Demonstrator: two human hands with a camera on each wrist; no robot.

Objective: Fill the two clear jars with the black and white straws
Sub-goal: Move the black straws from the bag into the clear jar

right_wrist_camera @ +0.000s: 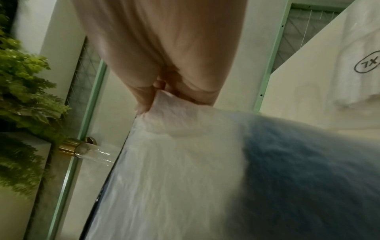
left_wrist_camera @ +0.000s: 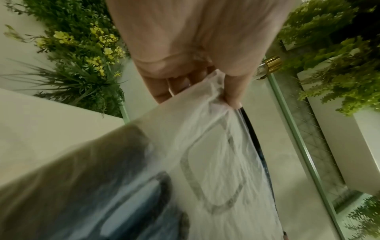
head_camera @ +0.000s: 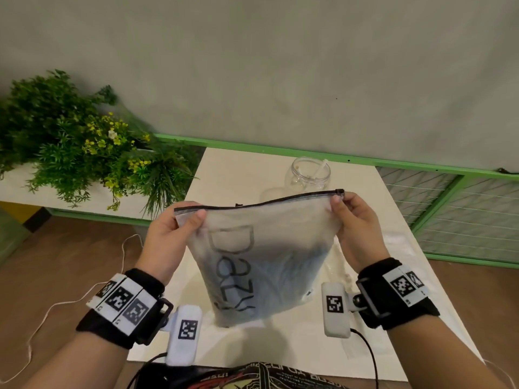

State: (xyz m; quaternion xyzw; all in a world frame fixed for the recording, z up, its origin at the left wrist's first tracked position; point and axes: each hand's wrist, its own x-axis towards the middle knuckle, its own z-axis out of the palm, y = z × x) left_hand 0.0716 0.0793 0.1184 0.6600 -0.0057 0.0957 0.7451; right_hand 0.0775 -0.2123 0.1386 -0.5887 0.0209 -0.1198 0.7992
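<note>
A frosted zip bag (head_camera: 266,262) with a black zipper strip hangs upright over the white table (head_camera: 233,169); a dark mass shows dimly through its lower half. My left hand (head_camera: 193,220) pinches its top left corner and my right hand (head_camera: 337,199) pinches its top right corner by the slider. The wrist views show the same pinches: left hand (left_wrist_camera: 224,92) on the bag (left_wrist_camera: 216,162), right hand (right_wrist_camera: 153,102) on the bag (right_wrist_camera: 174,178). An open clear jar (head_camera: 309,172) stands behind the bag with one white straw (head_camera: 320,169) in it. A faint second clear shape (head_camera: 269,193) is mostly hidden by the bag.
Green plants with yellow flowers (head_camera: 70,136) fill a white planter to the left. A green-framed mesh fence (head_camera: 449,197) runs behind and to the right. Crumpled clear plastic wrap (head_camera: 398,248) lies on the table's right side. A clear container with a gold band (right_wrist_camera: 78,148) shows beyond the bag.
</note>
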